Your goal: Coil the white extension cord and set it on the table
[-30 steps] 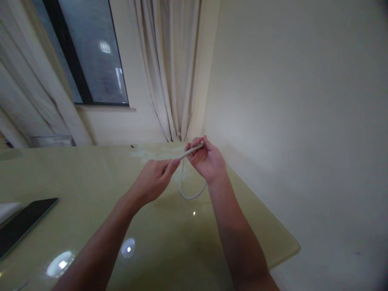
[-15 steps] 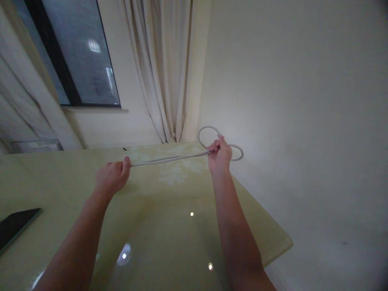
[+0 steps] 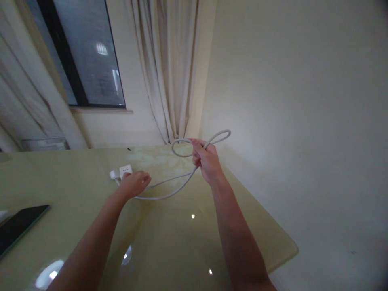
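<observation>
A white extension cord is bunched between my hands, with its pale cable (image 3: 165, 197) sagging in two strands over the table. My right hand (image 3: 206, 159) is closed round the cable, and one loop sticks out on each side of the fist. My left hand (image 3: 135, 185) has its fingers curled over the strands near the cord's ends; its grip is partly hidden. Just beyond the left knuckles appears the white socket block (image 3: 125, 169), its lower part covered by the hand. Left of it is the white plug (image 3: 113, 174).
The glossy yellow-green table (image 3: 169, 242) reflects several lights. A dark flat device (image 3: 22, 224) lies at the left, with a white item (image 3: 3, 215) beside it. A small black object (image 3: 129, 149) is near the far edge. Curtains (image 3: 169, 72) and a wall (image 3: 287, 121) stand beyond.
The stretched cable has gone slack and hangs in a curve. My left hand has moved right and down, and the socket block and plug have come into view. My right hand has shifted slightly left.
</observation>
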{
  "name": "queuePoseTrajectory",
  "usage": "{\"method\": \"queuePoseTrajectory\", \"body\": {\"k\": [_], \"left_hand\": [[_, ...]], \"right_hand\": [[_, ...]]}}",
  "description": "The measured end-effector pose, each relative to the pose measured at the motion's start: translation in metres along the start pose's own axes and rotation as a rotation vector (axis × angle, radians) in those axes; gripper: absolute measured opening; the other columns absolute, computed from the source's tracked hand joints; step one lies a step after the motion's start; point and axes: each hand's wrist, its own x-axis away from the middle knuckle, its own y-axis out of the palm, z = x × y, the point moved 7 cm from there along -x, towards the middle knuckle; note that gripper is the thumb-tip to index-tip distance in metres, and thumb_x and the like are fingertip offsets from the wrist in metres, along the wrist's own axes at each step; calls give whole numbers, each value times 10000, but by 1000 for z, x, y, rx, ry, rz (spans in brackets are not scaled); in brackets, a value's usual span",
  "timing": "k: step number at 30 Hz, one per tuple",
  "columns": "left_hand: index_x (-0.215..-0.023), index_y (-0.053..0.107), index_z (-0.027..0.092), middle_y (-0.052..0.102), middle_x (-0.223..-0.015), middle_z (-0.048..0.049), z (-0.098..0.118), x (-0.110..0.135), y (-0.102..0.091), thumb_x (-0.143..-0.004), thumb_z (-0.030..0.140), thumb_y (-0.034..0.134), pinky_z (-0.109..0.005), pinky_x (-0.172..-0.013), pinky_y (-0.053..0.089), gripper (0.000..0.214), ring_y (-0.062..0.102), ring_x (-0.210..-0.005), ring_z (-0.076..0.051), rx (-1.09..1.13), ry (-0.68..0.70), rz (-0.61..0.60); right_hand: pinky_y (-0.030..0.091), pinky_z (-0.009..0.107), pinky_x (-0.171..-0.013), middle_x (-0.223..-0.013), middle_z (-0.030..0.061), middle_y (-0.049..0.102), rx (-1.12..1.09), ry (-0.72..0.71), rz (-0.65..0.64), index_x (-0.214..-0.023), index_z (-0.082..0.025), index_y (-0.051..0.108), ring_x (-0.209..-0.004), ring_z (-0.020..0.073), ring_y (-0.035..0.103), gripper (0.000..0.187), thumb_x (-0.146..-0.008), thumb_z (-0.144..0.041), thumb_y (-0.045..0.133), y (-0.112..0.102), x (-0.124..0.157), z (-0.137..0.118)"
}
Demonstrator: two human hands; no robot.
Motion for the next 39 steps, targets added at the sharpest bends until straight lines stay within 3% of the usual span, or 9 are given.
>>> {"method": "queuePoseTrajectory", "body": {"k": [3, 5, 11, 17, 21, 25, 32, 35, 39], "left_hand": [[-969, 788, 226, 814, -1101, -161, 29, -4, -8, -1017, 631, 276, -418, -921, 525, 655, 751, -1023, -305, 319, 43, -2], [-1025, 791, 194, 805, -1080, -195, 47, -1, -15, -985, 789, 191, -408, -853, 555, 846, 763, -966, -310, 861, 5, -49], [-974, 774, 212, 763, -844, -107, 99, 24, -20, -883, 758, 664, -342, -674, 558, 564, 725, -761, -252, 1450, -93, -393], [-766, 642, 189, 478, -610, 34, 67, 24, -94, -957, 672, 598, -237, -473, 385, 521, 391, -476, -89, 1683, -186, 321], [-596, 437, 196, 364, -513, 34, 35, 54, -154, -1060, 489, 351, -280, -538, 380, 555, 359, -479, -97, 1683, -104, 795], [-578, 274, 195, 296, -430, 53, 29, 79, -185, -951, 314, 502, -282, -542, 326, 453, 268, -449, -90, 1514, 60, 1019], [-594, 228, 198, 232, -470, 66, 3, 44, -132, -1002, 261, 536, -250, -473, 255, 515, 194, -427, -67, 1639, -284, 651], [-602, 435, 213, 394, -520, 41, 3, 28, -104, -1001, 388, 592, -229, -499, 412, 463, 372, -471, -81, 1815, -409, 448], [-869, 702, 216, 644, -714, -11, 14, 26, -96, -968, 554, 653, -330, -759, 622, 355, 616, -650, -143, 1752, -443, 443]], "right_hand": [[167, 231, -453, -596, -114, 311, 41, 55, -142, -1016, -158, 744, -490, 56, 220, 480, -844, -604, 790, 23, 7, 10], [188, 232, -450, -588, -108, 347, 90, 70, -242, -1006, -163, 743, -478, 57, 252, 479, -878, -624, 754, 38, 15, 12], [328, 226, -516, -682, -47, 511, 234, 60, -617, -960, -176, 739, -577, 86, 435, 452, -994, -615, 637, 84, 48, 2], [419, 239, -640, -753, -28, 585, 531, 63, -922, -987, -197, 742, -699, 121, 526, 309, -1033, -482, 634, 98, 63, 21], [438, 255, -691, -789, -18, 640, 729, 86, -859, -941, -194, 755, -753, 136, 567, 179, -989, -357, 699, 79, 44, 47], [331, 227, -544, -645, -47, 493, 690, 209, -679, -928, -165, 796, -589, 98, 434, 291, -1008, -390, 628, 48, 19, 62], [125, 230, -427, -574, -104, 307, 426, 274, -503, -827, -145, 743, -489, 65, 212, 482, -845, -626, 766, 14, 10, 35], [92, 230, -424, -558, -120, 252, 316, 287, -494, -808, -150, 707, -485, 62, 148, 586, -845, -735, 721, 20, 14, 26], [105, 234, -422, -553, -114, 277, 191, 263, -326, -761, -188, 609, -472, 60, 138, 623, -864, -801, 649, 27, 11, 26]]}}
